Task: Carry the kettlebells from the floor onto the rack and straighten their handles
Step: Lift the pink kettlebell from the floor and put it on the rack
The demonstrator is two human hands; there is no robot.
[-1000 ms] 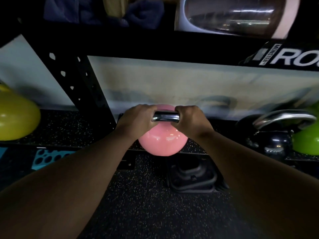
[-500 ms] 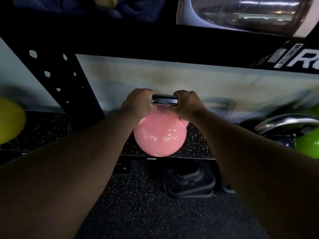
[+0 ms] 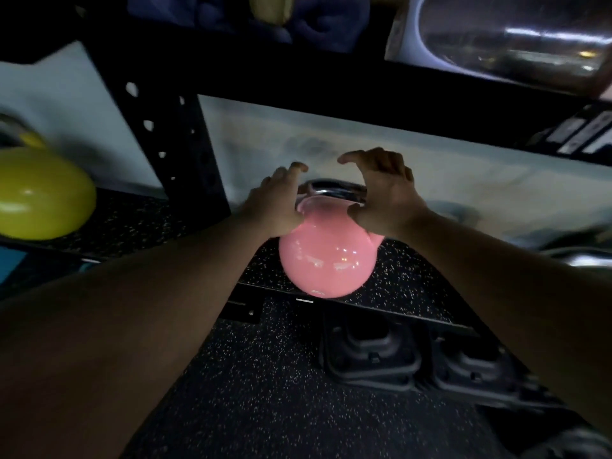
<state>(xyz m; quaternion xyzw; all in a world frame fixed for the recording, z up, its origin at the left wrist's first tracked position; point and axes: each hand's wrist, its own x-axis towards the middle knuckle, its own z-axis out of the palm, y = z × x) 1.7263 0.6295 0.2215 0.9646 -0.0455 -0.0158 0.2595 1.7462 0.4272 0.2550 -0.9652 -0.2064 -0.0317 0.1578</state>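
Note:
A pink kettlebell (image 3: 328, 256) with a shiny steel handle (image 3: 334, 192) stands on the rack's lowest speckled shelf (image 3: 407, 286), close to its front edge. My left hand (image 3: 276, 202) rests against the bell's left shoulder with its fingers spread above the handle. My right hand (image 3: 384, 197) hovers at the right end of the handle, fingers curled open and thumb near the bell. Neither hand is closed around the handle.
A yellow kettlebell (image 3: 39, 193) sits on the shelf section to the left, beyond a black perforated rack upright (image 3: 172, 140). A steel handle of another kettlebell (image 3: 583, 256) shows at the right edge. Black moulded blocks (image 3: 371, 356) lie on the speckled floor under the shelf.
Both hands held the handle and carried the pink kettlebell over the shelf; now it stands on the shelf and both hands have let go and opened.

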